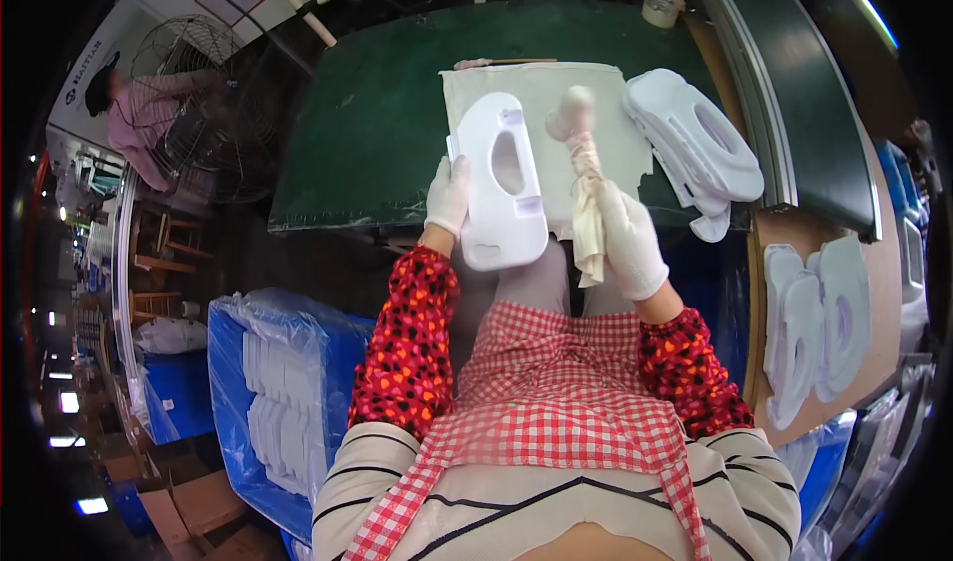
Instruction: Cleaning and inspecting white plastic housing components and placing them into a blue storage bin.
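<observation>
My left hand [449, 196], in a white glove, grips the left edge of a white plastic panel [483, 199]. The panel is tilted up over the near table edge and has an oval opening. In my gloved right hand [632, 243] is a mallet [584, 154] with a pale, rounded head, blurred by motion, and a handle wrapped in cream cloth. The mallet's head is raised to the right of the panel, apart from it. Beneath both lies an off-white cloth [596, 76] on the green table [367, 114].
Stacked white panels [685, 129] lie at the table's right, with more panels [839, 313] on a brown board. A plastic-lined blue bin [223, 362] of white parts stands at lower left. A jar [659, 9] sits far right. Beyond a fan [213, 104] is another person [149, 114].
</observation>
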### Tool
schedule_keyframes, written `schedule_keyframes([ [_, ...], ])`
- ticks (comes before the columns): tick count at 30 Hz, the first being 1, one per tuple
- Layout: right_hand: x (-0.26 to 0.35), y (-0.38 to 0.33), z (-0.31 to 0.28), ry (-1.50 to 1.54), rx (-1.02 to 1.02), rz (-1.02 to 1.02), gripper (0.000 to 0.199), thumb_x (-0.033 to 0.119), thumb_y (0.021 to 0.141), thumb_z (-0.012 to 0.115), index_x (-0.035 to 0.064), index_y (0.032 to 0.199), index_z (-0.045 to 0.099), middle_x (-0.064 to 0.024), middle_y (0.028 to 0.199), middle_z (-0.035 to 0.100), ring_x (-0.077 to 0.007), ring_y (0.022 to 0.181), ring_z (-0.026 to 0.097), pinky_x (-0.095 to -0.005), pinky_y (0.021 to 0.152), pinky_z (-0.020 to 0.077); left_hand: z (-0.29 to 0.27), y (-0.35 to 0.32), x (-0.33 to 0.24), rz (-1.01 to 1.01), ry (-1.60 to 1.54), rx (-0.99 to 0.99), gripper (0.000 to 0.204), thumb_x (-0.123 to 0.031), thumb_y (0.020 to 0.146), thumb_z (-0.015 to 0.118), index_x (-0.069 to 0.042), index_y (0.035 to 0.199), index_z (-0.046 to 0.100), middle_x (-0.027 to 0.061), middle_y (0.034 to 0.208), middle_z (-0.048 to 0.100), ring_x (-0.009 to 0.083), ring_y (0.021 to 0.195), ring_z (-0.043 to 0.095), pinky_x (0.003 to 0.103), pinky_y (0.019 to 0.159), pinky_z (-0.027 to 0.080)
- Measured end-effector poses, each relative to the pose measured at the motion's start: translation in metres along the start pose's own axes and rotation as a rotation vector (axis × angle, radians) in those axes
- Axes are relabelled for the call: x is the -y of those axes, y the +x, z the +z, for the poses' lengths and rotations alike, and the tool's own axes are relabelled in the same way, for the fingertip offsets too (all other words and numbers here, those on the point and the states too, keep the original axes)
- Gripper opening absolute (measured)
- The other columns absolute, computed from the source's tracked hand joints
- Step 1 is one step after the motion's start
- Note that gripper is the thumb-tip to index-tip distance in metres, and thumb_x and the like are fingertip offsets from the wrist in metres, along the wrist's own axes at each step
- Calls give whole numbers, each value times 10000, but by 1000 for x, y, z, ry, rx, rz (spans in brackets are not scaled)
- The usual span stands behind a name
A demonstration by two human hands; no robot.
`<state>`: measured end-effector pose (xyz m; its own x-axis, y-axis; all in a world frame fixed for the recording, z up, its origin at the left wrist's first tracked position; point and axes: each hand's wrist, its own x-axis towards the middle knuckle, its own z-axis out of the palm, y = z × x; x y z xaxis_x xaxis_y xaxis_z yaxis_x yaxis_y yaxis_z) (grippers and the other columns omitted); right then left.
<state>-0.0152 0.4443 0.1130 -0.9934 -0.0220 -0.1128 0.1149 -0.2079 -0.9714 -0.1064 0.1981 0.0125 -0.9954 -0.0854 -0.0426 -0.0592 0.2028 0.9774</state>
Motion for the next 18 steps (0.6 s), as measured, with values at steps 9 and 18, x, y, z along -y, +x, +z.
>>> schedule_keyframes([
  [9,-153,68,-66,-408,210,-274,381,349,957,424,5,961,585,-48,736,596,-113,588,559,-249,511,438,26,23,-11,-103,359,49,624,-476,842,507,15,1228,494,253,1099,599,380,1049,567,386,879,436],
  [18,-48,56,8,-355,-25,-14,402,344,961,413,-4,965,614,-136,806,648,-214,741,624,-327,683,480,-4,17,1,-57,454,-57,533,-414,867,514,14,1180,555,204,1069,632,293,984,614,341,837,449],
])
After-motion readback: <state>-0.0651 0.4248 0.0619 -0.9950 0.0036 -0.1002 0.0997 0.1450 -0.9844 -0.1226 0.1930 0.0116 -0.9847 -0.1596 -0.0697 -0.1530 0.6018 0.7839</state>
